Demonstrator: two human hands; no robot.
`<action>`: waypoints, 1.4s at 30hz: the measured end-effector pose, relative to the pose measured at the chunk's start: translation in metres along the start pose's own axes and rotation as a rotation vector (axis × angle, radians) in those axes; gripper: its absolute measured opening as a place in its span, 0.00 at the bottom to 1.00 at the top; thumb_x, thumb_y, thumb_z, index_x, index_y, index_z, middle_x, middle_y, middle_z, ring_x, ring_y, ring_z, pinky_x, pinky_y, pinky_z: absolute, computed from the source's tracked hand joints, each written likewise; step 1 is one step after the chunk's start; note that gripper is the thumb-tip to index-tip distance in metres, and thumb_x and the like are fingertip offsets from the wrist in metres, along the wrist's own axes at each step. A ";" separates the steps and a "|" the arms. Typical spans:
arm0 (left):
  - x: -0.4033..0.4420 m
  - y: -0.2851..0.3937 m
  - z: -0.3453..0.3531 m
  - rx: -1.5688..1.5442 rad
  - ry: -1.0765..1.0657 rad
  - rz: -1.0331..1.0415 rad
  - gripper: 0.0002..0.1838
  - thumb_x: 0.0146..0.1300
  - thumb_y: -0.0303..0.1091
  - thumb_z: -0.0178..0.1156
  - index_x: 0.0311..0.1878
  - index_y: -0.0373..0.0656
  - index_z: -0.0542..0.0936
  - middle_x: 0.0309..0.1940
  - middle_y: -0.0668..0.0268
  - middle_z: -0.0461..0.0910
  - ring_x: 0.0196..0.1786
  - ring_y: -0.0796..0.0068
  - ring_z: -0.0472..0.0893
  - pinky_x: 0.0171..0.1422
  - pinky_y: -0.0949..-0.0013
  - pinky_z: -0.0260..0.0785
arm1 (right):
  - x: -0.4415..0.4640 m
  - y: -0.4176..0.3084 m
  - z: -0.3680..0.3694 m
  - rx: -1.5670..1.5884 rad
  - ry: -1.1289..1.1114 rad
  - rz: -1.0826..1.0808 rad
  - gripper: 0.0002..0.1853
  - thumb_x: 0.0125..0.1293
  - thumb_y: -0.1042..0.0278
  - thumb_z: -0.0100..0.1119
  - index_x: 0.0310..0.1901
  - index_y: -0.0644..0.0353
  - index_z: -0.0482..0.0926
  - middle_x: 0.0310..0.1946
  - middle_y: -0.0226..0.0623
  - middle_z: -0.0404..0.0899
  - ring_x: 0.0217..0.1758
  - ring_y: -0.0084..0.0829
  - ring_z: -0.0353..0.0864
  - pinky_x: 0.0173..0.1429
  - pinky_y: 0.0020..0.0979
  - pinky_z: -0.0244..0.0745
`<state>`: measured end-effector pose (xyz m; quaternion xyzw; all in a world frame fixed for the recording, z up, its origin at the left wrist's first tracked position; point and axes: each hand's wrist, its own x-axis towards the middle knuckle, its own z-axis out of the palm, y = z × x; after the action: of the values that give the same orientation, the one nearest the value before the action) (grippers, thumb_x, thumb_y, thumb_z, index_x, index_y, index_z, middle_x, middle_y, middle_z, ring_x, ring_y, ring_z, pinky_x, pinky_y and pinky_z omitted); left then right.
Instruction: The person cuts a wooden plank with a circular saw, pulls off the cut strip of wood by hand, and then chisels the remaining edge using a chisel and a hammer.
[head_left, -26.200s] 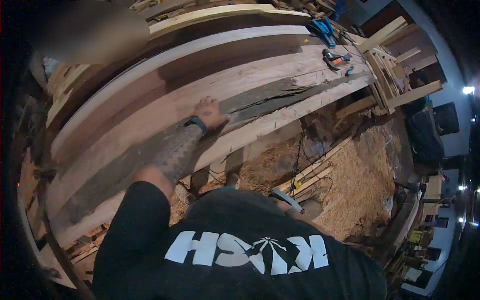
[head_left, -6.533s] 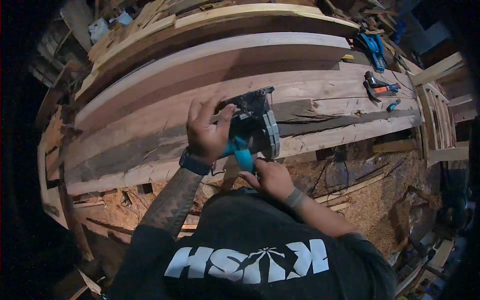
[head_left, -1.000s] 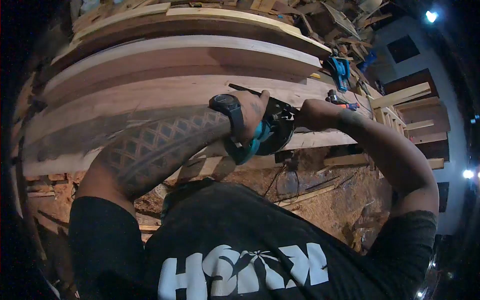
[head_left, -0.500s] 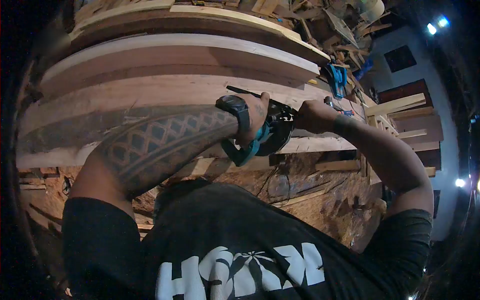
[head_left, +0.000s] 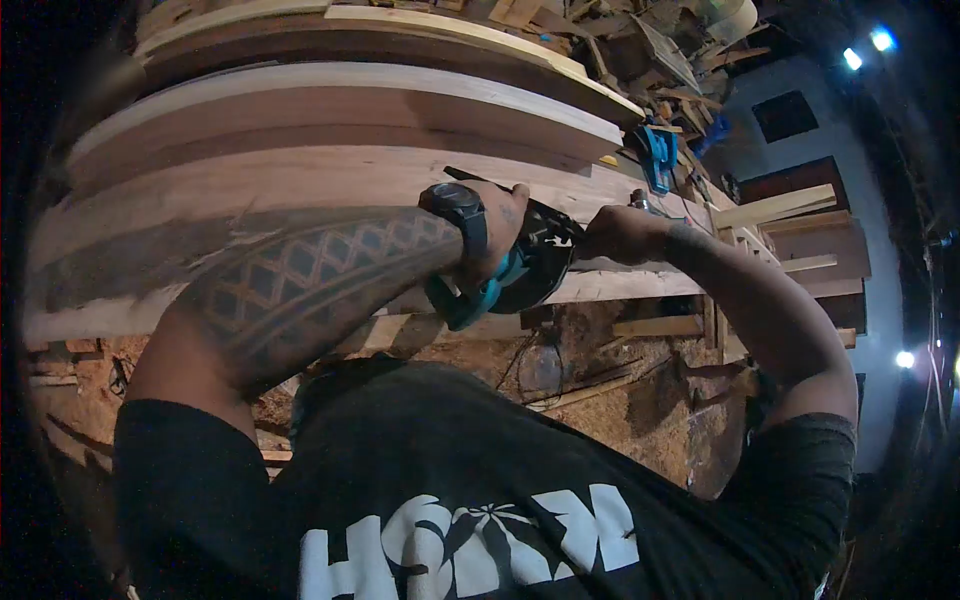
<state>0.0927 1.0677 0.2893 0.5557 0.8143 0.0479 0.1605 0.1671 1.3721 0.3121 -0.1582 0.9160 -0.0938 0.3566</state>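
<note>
A teal and black circular saw, tipped so its dark flat base faces up and away, is held over the near edge of a wide wooden plank. My left hand, with a black watch on its wrist, is closed around the saw, its thumb along the base. My right hand is a closed fist against the saw's right side; whatever its fingers grip is hidden. A metal cylindrical end of some object shows just behind my right hand.
Thick boards lie lengthwise beyond the plank. Another teal power tool rests at the far right. Wood scraps are heaped behind. A slatted wooden frame stands at right. Below, sawdust and a dark cable cover the floor.
The whole view has shifted a little, so everything sits slightly further left. Both hands keep nearly the same place on the circular saw.
</note>
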 end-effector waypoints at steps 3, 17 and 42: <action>0.008 -0.002 0.005 0.004 -0.020 0.002 0.61 0.47 0.36 0.76 0.79 0.19 0.51 0.37 0.44 0.87 0.40 0.48 0.89 0.40 0.51 0.82 | -0.004 -0.041 -0.004 -0.098 0.062 0.183 0.18 0.72 0.55 0.63 0.36 0.64 0.88 0.30 0.54 0.84 0.32 0.48 0.86 0.42 0.46 0.79; 0.015 -0.020 0.011 -0.173 -0.036 -0.045 0.45 0.70 0.48 0.64 0.75 0.22 0.59 0.31 0.52 0.88 0.36 0.54 0.89 0.47 0.55 0.82 | -0.021 -0.020 -0.055 0.278 0.020 0.132 0.21 0.73 0.51 0.67 0.42 0.66 0.83 0.30 0.39 0.84 0.31 0.30 0.84 0.38 0.35 0.79; -0.010 -0.027 -0.018 -0.298 -0.094 -0.489 0.74 0.41 0.46 0.82 0.79 0.18 0.43 0.44 0.36 0.84 0.47 0.38 0.87 0.55 0.52 0.81 | 0.028 0.336 0.175 0.132 0.633 0.593 0.34 0.65 0.53 0.73 0.67 0.62 0.73 0.62 0.55 0.77 0.66 0.54 0.79 0.69 0.49 0.75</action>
<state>0.0657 1.0501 0.3016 0.3150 0.8998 0.1012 0.2845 0.1921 1.6652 0.0711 0.1715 0.9779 -0.0894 0.0789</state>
